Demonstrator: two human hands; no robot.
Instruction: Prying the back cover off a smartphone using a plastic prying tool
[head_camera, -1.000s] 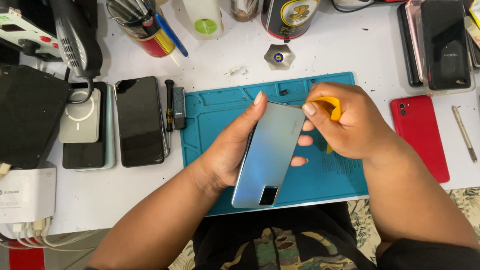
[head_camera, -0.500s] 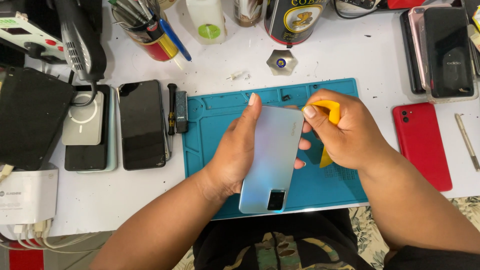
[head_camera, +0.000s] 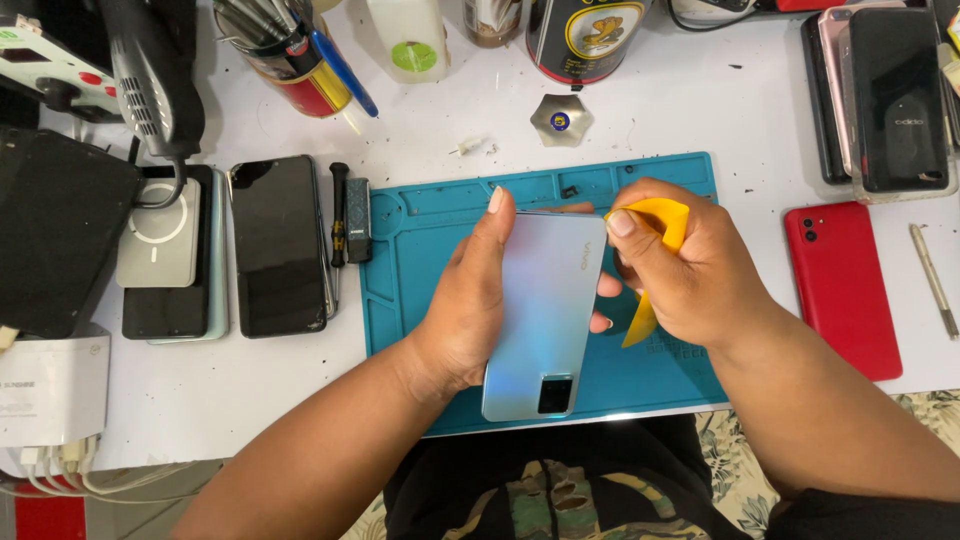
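Currently, head view only. Left hand (head_camera: 470, 305) grips a silver-blue phone (head_camera: 545, 305) back side up, camera end toward the person, fingers wrapped round its left edge and thumb lying along that edge to the top corner. Phone is held just above a teal work mat (head_camera: 420, 250), tilted slightly, top corner leaning right.

Right hand (head_camera: 690, 270) has its fingers pinched together on a yellow plastic pry tool (head_camera: 665, 225); thumb on top, tool touching the phone's right edge near the upper corner. The tool's lower tip (head_camera: 638, 330) pokes out below the hand.

Around it on the white table (head_camera: 700, 110):
- red phone (head_camera: 842, 288) face down, right of the mat, well apart from the hands
- thin metal stick (head_camera: 933, 280) just right of the red phone
- stack of dark phones (head_camera: 895, 95) at top right
- black phone (head_camera: 277, 245) face up, left of the mat, small dark screwdriver (head_camera: 340, 212) between them
- round-marked charging pad (head_camera: 160, 235) on another handset, further left
- triangular metal pick (head_camera: 561, 120) above the mat
- cup of tools (head_camera: 290, 55) at top left
- white multi-port charger (head_camera: 50, 390) at the lower left edge
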